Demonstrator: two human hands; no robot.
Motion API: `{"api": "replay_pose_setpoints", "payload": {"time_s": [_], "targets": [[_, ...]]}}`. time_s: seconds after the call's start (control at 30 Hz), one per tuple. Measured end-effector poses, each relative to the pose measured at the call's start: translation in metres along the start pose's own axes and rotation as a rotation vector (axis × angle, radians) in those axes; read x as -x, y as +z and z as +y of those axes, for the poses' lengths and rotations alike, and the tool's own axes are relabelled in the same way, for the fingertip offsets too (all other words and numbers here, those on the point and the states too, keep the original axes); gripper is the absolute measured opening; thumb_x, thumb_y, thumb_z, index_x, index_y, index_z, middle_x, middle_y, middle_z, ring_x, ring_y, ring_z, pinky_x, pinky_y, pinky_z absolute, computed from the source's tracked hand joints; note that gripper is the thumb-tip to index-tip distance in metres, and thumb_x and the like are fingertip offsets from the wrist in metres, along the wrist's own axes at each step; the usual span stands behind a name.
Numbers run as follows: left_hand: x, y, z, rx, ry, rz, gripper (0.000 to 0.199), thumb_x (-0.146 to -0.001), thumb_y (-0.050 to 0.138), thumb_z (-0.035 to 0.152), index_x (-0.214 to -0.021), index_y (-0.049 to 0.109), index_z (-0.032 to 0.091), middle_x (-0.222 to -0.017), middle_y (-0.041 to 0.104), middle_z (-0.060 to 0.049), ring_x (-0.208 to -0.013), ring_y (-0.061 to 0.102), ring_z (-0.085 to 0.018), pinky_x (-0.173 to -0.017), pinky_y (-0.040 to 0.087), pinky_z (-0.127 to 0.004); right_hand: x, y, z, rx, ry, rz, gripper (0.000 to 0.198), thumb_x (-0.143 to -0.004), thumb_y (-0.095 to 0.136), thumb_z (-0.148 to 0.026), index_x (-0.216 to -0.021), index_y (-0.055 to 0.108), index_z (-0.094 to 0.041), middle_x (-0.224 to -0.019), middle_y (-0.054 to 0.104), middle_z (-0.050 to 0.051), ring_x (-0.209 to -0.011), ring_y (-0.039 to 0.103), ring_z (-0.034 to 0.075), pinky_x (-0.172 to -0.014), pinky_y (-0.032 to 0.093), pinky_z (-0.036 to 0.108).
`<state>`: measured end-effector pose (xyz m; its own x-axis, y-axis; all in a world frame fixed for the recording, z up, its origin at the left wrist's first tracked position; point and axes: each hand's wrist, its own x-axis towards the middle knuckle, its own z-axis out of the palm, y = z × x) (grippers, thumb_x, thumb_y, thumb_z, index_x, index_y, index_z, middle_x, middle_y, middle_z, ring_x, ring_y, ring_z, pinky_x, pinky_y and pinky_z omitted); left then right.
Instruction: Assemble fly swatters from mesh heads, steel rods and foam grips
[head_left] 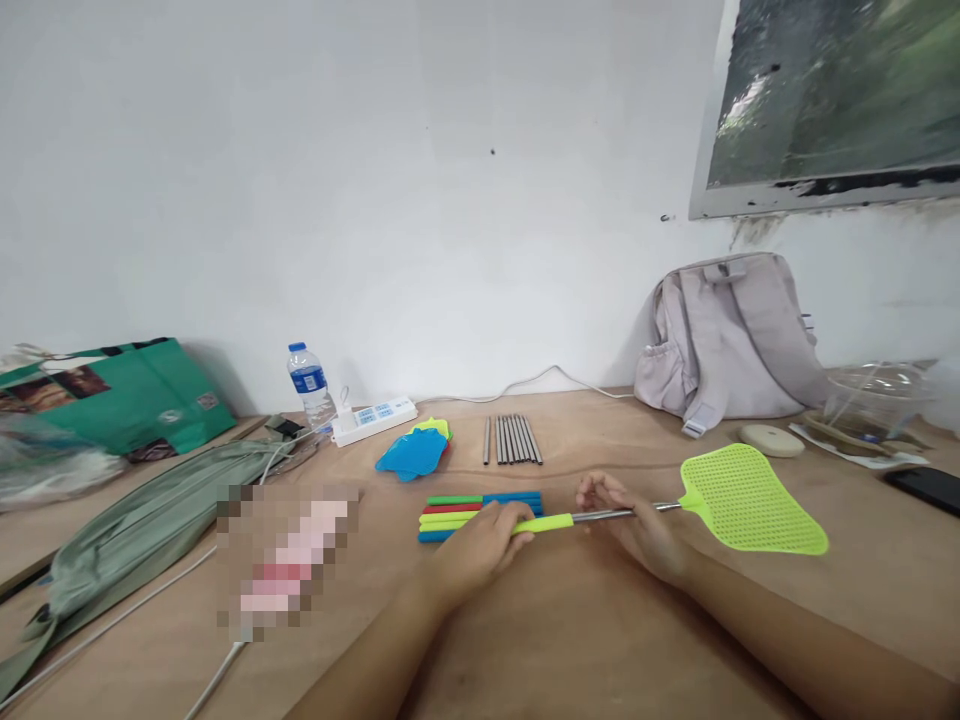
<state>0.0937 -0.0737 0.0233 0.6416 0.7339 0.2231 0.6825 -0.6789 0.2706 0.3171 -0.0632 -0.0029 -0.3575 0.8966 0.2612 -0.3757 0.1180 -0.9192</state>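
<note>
A yellow-green fly swatter (754,500) lies crosswise before me, its mesh head to the right and its metal rod running left into a yellow handle. My left hand (487,540) is closed around that handle. Farther right, my right hand (645,530) is loosely curled about the metal rod, near the head. Just behind my left hand is a row of coloured handles (454,508) in green, red, yellow and blue, partly covered by the hand. Beyond them sit several loose metal rods (517,440) side by side and a pile of swatter heads (412,453), blue on top.
At the back are a water bottle (309,385), a white power strip (375,421) and a grey backpack (731,340). On the left lie a green bag (165,400), a grey-green cloth bag (165,520) and a blurred-out item (289,560). A phone (926,487) is at the right.
</note>
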Motion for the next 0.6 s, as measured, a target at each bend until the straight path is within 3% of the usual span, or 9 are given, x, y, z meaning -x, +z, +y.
{"api": "replay_pose_setpoints", "payload": {"time_s": [0.17, 0.3, 0.4, 0.6], "targets": [[0.002, 0.008, 0.012, -0.085, 0.077, -0.007, 0.027, -0.089, 0.031, 0.033, -0.105, 0.048, 0.018, -0.093, 0.06, -0.006, -0.089, 0.053, -0.02, -0.073, 0.042, -0.029, 0.004, 0.025, 0.003, -0.011, -0.005, -0.116, 0.031, -0.08, 0.04, -0.049, -0.094, 0.053, -0.025, -0.089, 0.052, 0.004, -0.086, 0.049, 0.02, -0.081, 0.035, 0.035], [0.004, 0.006, 0.016, -0.119, 0.144, -0.029, 0.027, -0.09, 0.031, 0.03, -0.108, 0.047, 0.02, -0.096, 0.062, -0.006, -0.086, 0.056, -0.02, -0.071, 0.043, -0.028, 0.011, 0.039, 0.0, 0.011, 0.039, -0.156, 0.026, -0.079, 0.042, -0.045, -0.09, 0.052, -0.024, -0.084, 0.052, 0.004, -0.085, 0.049, 0.021, -0.082, 0.033, 0.035], [0.005, 0.008, 0.018, -0.119, 0.155, -0.033, 0.025, -0.089, 0.033, 0.029, -0.108, 0.047, 0.02, -0.097, 0.063, -0.006, -0.085, 0.059, -0.019, -0.07, 0.044, -0.027, 0.014, 0.04, -0.001, 0.076, 0.063, -0.178, 0.027, -0.076, 0.041, -0.042, -0.09, 0.053, -0.023, -0.083, 0.051, 0.003, -0.084, 0.047, 0.021, -0.079, 0.032, 0.034], [0.005, 0.019, 0.03, -0.126, 0.095, -0.073, 0.027, -0.089, 0.031, 0.034, -0.106, 0.048, 0.021, -0.092, 0.065, -0.006, -0.075, 0.062, -0.02, -0.057, 0.045, -0.024, 0.015, 0.035, 0.0, 0.22, -0.022, -0.193, 0.024, -0.069, 0.041, -0.038, -0.082, 0.053, -0.021, -0.079, 0.049, 0.004, -0.079, 0.043, 0.021, -0.072, 0.03, 0.032]]}}
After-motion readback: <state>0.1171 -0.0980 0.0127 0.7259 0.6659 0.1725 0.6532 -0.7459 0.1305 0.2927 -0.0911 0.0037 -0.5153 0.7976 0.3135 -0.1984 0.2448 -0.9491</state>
